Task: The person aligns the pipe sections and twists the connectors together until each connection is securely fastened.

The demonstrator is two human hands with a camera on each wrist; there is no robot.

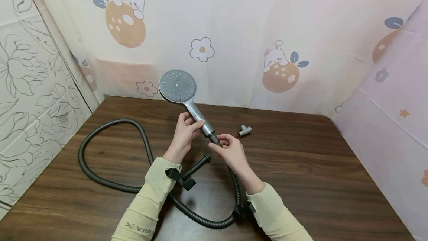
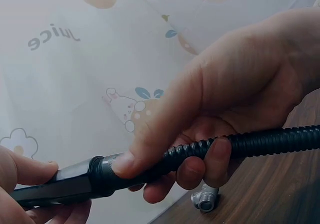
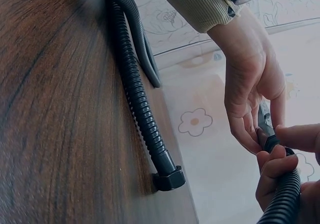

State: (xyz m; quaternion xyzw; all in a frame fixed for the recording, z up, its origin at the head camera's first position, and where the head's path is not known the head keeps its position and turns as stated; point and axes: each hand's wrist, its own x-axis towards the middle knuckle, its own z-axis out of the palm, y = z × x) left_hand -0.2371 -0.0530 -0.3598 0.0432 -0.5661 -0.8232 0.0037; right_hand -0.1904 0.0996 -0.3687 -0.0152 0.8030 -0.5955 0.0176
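Observation:
A grey shower head (image 1: 178, 86) is tilted above the table, its round spray face toward me. My left hand (image 1: 184, 134) grips its silver handle (image 1: 199, 116), thumb on top. At the handle's lower end my right hand (image 1: 233, 151) pinches the connector of a black ribbed shower hose (image 1: 235, 185). In the left wrist view, the right thumb and fingers wrap the hose collar (image 2: 107, 173), which meets the handle end. The hose's other end, with a black nut (image 3: 169, 179), sticks out near my left forearm.
A small chrome tee fitting (image 1: 245, 130) lies on the brown wooden table (image 1: 301, 166), right of the hands. The hose loops (image 1: 110, 185) across the left side and under my left forearm. A printed curtain (image 1: 234, 29) hangs behind the table.

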